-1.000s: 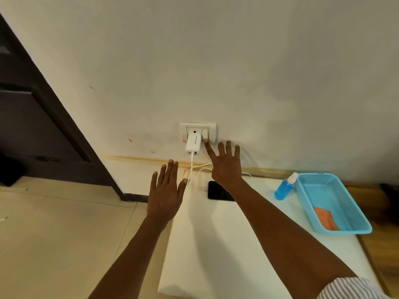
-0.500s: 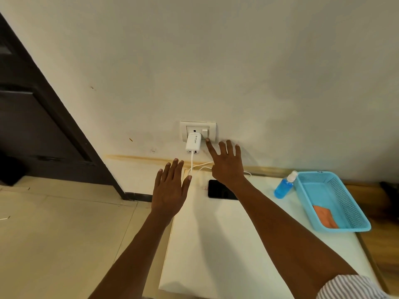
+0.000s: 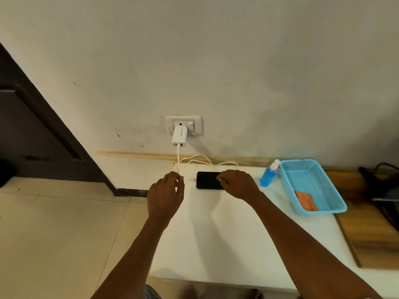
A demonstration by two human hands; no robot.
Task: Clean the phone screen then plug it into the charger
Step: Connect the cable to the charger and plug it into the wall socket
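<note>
The black phone (image 3: 208, 180) lies flat on the white tabletop (image 3: 226, 238) near the wall. My right hand (image 3: 238, 183) covers its right end, with the fingers curled down onto it. A white charger (image 3: 179, 135) sits in the wall socket (image 3: 195, 126), and its white cable (image 3: 203, 157) loops over the table's back edge. The cable's plug end (image 3: 192, 180) lies at the phone's left end. My left hand (image 3: 166, 193) is just left of it, with the fingertips pinched on the cable.
A blue spray bottle (image 3: 268, 174) stands right of the phone. Beside it is a light blue basket (image 3: 323, 178) holding an orange cloth (image 3: 306, 200). A wooden surface (image 3: 371, 234) lies at the right. A dark door frame (image 3: 54, 126) and a tiled floor (image 3: 54, 234) are on the left.
My right hand has come down from the wall switch onto the phone. My left hand has dropped from mid-air, open, to the cable beside the phone, and its fingers have closed.
</note>
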